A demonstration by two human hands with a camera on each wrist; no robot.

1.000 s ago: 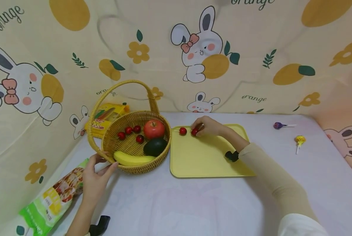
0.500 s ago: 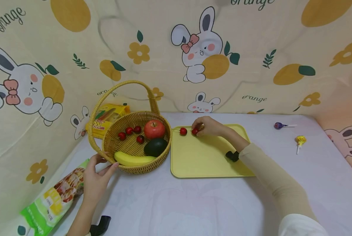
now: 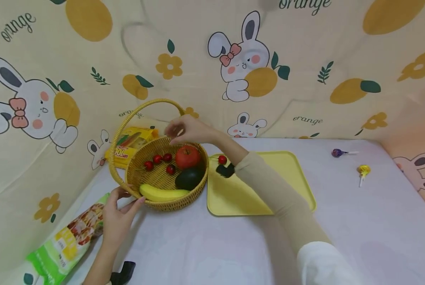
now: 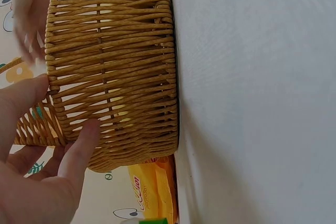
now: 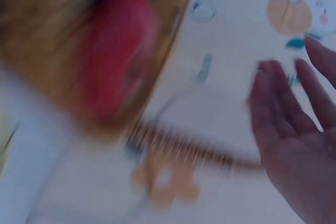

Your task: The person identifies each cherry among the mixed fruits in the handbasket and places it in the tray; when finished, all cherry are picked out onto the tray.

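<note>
My left hand (image 3: 119, 215) grips the woven basket (image 4: 113, 61) at the rim by the handle's base, thumb and fingers on either side. Over the basket's far right rim hovers my right hand (image 3: 191, 130), fingers bent in the head view; nothing shows between its spread fingertips (image 5: 265, 72) in the right wrist view. Inside the basket are several red cherries (image 3: 171, 169), an apple (image 3: 187, 157), a dark green avocado (image 3: 189, 179) and a banana (image 3: 164, 193). One cherry (image 3: 222, 159) lies on the yellow tray (image 3: 234, 198), partly crossed by the right arm.
Behind the basket stands a yellow snack pack (image 3: 132, 144). A green and white food bag (image 3: 68, 241) lies beside the left forearm. Two lollipops, one purple (image 3: 337, 152) and one yellow (image 3: 363, 170), lie at the right. A printed cloth backs the table.
My right hand has left the tray, where it pinched a cherry, and moved left over the basket. That cherry no longer shows on the tray. My left hand keeps its grip.
</note>
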